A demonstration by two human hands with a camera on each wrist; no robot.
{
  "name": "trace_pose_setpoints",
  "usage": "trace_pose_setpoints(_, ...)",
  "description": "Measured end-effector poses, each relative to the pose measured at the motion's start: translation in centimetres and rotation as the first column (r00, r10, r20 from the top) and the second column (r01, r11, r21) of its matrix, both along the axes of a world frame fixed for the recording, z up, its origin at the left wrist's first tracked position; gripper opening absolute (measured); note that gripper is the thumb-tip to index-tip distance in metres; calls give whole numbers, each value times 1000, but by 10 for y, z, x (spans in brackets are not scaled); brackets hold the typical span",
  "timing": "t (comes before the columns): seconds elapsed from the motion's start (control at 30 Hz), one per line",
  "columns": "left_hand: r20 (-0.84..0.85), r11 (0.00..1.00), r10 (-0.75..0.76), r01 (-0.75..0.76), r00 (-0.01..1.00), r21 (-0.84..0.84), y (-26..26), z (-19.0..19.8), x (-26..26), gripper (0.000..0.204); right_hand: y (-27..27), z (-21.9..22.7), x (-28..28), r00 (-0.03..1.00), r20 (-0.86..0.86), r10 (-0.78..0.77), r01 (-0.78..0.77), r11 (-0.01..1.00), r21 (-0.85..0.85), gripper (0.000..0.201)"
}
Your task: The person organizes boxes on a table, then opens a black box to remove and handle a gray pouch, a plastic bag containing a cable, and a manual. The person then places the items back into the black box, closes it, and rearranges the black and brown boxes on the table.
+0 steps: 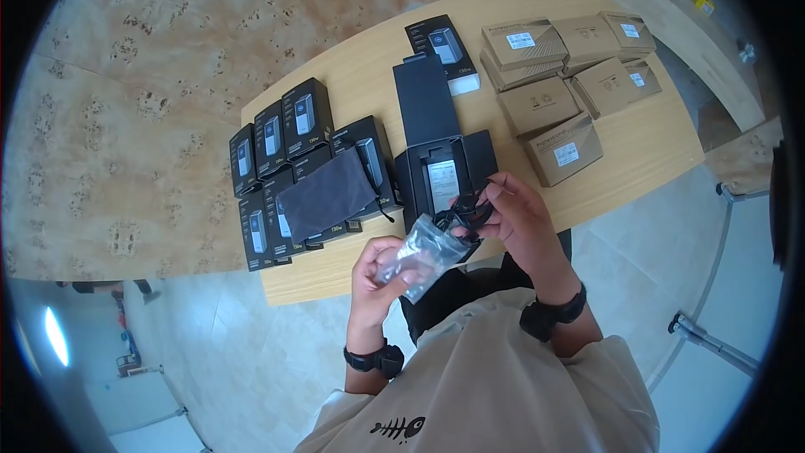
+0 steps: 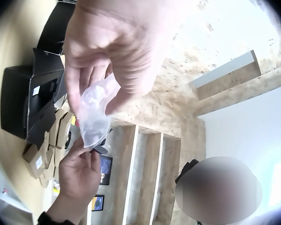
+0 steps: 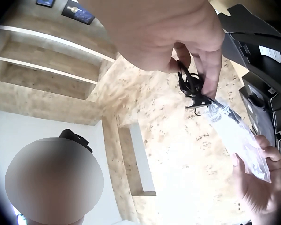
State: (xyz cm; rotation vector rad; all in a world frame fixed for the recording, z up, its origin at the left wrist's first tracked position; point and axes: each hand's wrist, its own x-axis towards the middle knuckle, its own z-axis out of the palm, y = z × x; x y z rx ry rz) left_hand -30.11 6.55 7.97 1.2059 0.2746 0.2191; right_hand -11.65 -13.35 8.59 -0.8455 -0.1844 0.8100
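A clear plastic bag [image 1: 425, 253] is gripped by the left hand [image 1: 379, 278], thumb on one side and fingers on the other. The right hand [image 1: 527, 225] pinches a bundle of black cable [image 1: 470, 212] at the bag's upper end. In the right wrist view the coiled cable [image 3: 192, 84] hangs from the right fingers, against the mouth of the bag [image 3: 236, 136]. Behind the hands stands an open black box [image 1: 428, 109] with a white label [image 1: 443, 180] inside. From the left wrist view, the bag [image 2: 94, 112] hangs between both hands.
Several black printed boxes [image 1: 306, 120] stand at the table's left, a grey pouch [image 1: 329, 195] lying on them. Another black box [image 1: 449, 46] is behind the open one. Several brown cartons [image 1: 537, 105] are grouped at the right of the wooden table [image 1: 654, 147].
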Motion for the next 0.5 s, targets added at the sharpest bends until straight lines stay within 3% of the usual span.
trace_pose_setpoints(0.03,-1,1000,1,-1,1000,0,-1,3,1,44,-1,2,0,1000,-1,1,-1,1000,0,19)
trace_pose_setpoints(0.13,-20,975,-206,204,978,-85,2,1,-2,72,0,6,-1,999,-3,47,-47,999,-23,19)
trace_pose_setpoints(0.17,-19,975,-207,205,978,-86,3,-1,-4,72,2,8,-2,999,-21,37,-38,999,-28,18)
trace_pose_setpoints(0.23,81,880,-314,322,946,-348,3,-3,-8,74,4,8,-5,999,-40,26,-27,999,-35,16)
trace_pose_setpoints(0.37,118,826,-338,355,934,-438,3,-7,-13,75,6,1,-7,998,-51,34,-37,997,-60,16)
trace_pose_setpoints(0.43,165,737,-453,472,876,-484,3,-2,-6,68,7,1,-9,999,-18,37,-38,994,-104,16)
trace_pose_setpoints(0.5,78,789,-442,428,894,-440,1,0,-2,61,9,3,-11,999,15,52,-50,994,-96,17)
